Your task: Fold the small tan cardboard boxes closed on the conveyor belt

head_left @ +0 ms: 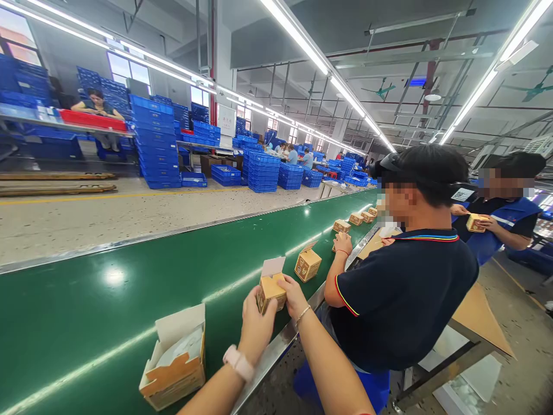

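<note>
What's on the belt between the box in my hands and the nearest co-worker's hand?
In the head view, a printed box, flap raised, stands on the green belt between your held box and that hand.

The small box (271,286) you hold is golden tan with brown printing on its side and a white inner flap, while the open carton (179,377) to your left is orange-tan outside and white inside, both showing against the plain green belt (95,334). You wear a pale pink watch strap (239,363) and a gold-toned bracelet (303,315). Beside you, the dark navy shirt (406,300) has rainbow-striped collar trim and red-and-yellow sleeve edging; across the aisle, stacked crates (155,141) are blue and a tray (93,120) is red.
</note>
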The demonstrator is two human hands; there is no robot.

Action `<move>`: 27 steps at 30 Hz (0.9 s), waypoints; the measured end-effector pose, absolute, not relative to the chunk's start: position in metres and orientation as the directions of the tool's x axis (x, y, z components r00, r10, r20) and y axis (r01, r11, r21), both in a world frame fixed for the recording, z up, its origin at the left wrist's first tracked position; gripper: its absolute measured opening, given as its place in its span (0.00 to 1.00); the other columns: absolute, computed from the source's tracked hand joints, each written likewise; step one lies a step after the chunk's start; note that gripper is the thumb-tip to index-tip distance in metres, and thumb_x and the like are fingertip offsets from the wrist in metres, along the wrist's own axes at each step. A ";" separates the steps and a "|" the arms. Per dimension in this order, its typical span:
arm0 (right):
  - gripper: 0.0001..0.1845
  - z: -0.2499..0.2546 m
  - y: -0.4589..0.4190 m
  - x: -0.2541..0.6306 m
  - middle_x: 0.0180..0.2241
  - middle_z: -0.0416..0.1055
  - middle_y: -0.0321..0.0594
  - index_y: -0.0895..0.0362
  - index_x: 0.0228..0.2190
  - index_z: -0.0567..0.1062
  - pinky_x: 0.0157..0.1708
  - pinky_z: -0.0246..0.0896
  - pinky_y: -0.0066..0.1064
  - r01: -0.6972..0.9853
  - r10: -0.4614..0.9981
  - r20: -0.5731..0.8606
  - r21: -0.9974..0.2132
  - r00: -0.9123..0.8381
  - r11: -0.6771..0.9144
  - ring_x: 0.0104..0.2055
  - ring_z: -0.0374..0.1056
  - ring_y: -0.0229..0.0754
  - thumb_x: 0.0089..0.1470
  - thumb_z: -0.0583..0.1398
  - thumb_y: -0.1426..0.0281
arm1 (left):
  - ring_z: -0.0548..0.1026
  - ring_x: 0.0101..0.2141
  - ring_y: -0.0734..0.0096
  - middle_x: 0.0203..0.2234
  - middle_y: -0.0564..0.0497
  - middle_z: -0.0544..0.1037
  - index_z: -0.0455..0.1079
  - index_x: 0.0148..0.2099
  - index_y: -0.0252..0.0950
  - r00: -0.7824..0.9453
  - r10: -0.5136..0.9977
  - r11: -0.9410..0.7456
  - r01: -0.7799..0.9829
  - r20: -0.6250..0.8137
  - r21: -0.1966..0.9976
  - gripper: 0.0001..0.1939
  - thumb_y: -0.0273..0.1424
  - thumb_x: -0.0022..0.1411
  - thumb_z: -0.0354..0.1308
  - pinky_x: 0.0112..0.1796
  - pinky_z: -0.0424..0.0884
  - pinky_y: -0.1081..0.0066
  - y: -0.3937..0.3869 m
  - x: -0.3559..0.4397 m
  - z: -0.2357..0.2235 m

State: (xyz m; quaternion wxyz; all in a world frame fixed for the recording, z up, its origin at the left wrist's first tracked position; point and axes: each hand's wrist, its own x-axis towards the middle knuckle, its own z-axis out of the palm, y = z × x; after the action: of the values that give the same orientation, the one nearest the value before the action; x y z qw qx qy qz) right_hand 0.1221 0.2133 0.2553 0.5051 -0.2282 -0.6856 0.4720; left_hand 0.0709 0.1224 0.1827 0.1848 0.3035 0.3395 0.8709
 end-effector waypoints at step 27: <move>0.28 0.250 0.152 0.101 0.50 0.68 0.35 0.44 0.48 0.74 0.50 0.49 0.43 0.233 0.210 0.104 0.317 -0.972 0.919 0.49 0.56 0.47 0.42 0.67 0.57 | 0.72 0.47 0.67 0.48 0.45 0.74 0.59 0.57 0.31 -0.122 -0.308 -0.095 0.991 0.944 0.097 0.19 0.32 0.69 0.41 0.40 0.65 0.68 0.108 -0.021 0.103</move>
State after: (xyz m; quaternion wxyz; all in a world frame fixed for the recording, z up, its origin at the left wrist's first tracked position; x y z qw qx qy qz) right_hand 0.1009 0.1521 0.2498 0.0339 -0.1131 -0.9790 -0.1660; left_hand -0.0207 0.1083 0.1026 -0.5242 0.4054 0.4213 0.6192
